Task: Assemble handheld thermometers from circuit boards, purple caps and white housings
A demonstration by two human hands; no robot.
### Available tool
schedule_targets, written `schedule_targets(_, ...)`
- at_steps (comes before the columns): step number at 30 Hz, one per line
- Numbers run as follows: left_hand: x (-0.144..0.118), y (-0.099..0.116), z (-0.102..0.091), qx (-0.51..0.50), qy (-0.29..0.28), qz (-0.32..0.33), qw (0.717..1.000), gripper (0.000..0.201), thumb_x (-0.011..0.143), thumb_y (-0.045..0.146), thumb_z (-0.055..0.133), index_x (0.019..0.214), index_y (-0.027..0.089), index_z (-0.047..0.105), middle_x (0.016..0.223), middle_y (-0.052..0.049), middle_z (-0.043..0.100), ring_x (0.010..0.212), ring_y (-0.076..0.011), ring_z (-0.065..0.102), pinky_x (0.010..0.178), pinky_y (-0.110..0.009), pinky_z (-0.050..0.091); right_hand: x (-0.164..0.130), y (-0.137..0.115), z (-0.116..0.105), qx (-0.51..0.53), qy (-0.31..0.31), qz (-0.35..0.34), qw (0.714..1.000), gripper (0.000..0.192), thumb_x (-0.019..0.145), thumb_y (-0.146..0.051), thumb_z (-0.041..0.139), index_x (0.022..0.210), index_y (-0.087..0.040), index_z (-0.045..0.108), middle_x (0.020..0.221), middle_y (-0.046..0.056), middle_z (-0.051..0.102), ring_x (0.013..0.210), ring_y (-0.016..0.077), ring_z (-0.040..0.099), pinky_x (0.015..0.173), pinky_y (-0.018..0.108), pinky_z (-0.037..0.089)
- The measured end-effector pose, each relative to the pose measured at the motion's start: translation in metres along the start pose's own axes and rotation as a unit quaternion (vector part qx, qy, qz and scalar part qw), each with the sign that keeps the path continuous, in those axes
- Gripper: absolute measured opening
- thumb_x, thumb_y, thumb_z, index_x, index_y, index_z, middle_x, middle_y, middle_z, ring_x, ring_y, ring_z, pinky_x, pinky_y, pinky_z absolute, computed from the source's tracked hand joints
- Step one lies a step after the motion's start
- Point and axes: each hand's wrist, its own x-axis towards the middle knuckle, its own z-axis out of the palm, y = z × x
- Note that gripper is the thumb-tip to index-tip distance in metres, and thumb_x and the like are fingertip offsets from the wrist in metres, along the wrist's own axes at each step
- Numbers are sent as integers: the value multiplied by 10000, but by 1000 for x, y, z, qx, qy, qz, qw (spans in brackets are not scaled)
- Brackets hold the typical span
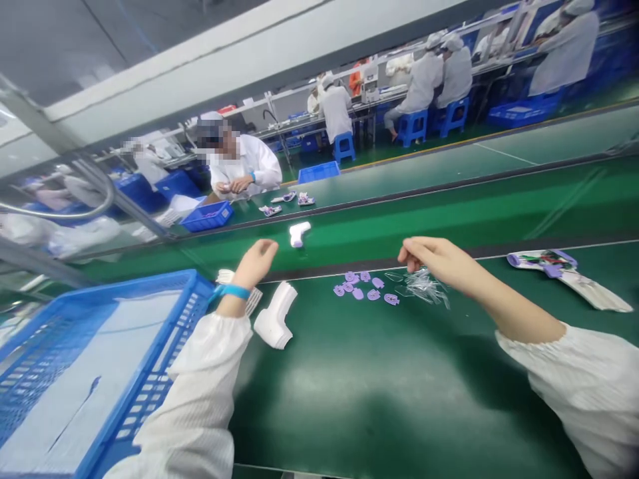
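My left hand (255, 261) is raised over the bench's far edge, its fingers curled together; anything inside them is hidden. Just below it lies a white pistol-shaped plastic housing (275, 318), and a white ribbed piece (253, 301) shows partly behind the wrist. My right hand (428, 256) has thumb and fingers pinched, and I cannot make out what they hold. Under it spreads a pile of clear plastic pieces (425, 287). Several small purple plastic parts (374, 294) are scattered left of that pile.
At left stands a blue crate (192, 283) with a white sheet inside. A half housing with wires (554, 264) rests at right. Beyond the bench, a white housing (298, 234) sits on the green belt (379, 233). A co-worker (244, 163) sits opposite beside a blue bin (208, 216).
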Motion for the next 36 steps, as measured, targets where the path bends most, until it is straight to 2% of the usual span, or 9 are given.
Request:
schedule_targets(6,-109,-51,-38,31,13,36,999,538,927,653,628,1200,200,729,1271,-129,774,1159,-328,731,1004,-438,580,-28,87,-47,-253,77,-19,964,341,990,-553,663,1032,-231,768,1069,129,776,853,271,707,741,394,501)
schedule_targets(8,-144,-69,-50,39,32,38,998,560,950,693,589,1191,210,738,1131,-105,807,1113,-322,750,1031,-442,570,-44,118,-82,-379,196,27,904,273,1010,-419,669,1097,-182,774,1129,210,757,986,297,699,808,420,476)
schedule_targets(10,-171,-88,-58,49,36,23,998,563,945,727,581,1106,220,764,1008,-82,812,1029,-316,763,1001,-433,584,-66,142,-114,-461,315,99,824,464,1011,-417,692,1291,-48,714,1326,411,625,1220,431,601,850,528,397)
schedule_targets(13,-197,-110,-54,35,28,9,999,566,906,760,614,985,225,779,909,-68,804,961,-310,774,920,-389,610,-96,160,-140,-545,331,241,732,583,975,-506,738,1241,13,730,1265,477,604,1211,503,564,839,579,324)
schedule_targets(17,-218,-110,-27,-14,-74,40,996,534,934,728,618,1007,227,787,859,-56,781,815,-260,750,811,-341,614,-112,162,-140,-545,278,261,747,367,1003,-400,708,977,-42,781,1075,327,709,1056,417,635,863,521,362)
schedule_targets(23,-239,-88,11,-129,-221,63,965,497,1008,660,591,1061,199,771,906,-84,772,817,-234,725,847,-357,604,-126,115,-109,-525,254,158,797,366,1073,-336,546,1129,-2,686,1040,322,701,894,372,693,751,423,477)
schedule_targets(27,-229,-63,55,-257,-324,11,911,624,989,743,572,1261,196,698,1203,-161,764,973,-282,775,895,-439,636,-148,67,-48,-492,154,-22,857,372,1100,-434,532,1279,-123,631,1140,205,727,955,317,729,804,387,551)
schedule_targets(31,-207,-22,102,-276,-384,107,874,744,899,725,735,1433,218,635,1523,-189,640,1325,-358,684,1107,-486,564,-157,37,26,-433,34,-199,879,372,1101,-491,543,1315,-198,626,1155,142,742,1025,299,732,881,397,581)
schedule_targets(36,-197,-1,136,-356,-400,74,841,740,918,751,687,1347,153,613,1139,-173,801,926,-294,819,861,-438,655,-144,31,61,-365,-16,-280,888,357,1130,-445,483,1272,-160,645,1033,145,742,880,300,721,746,427,583)
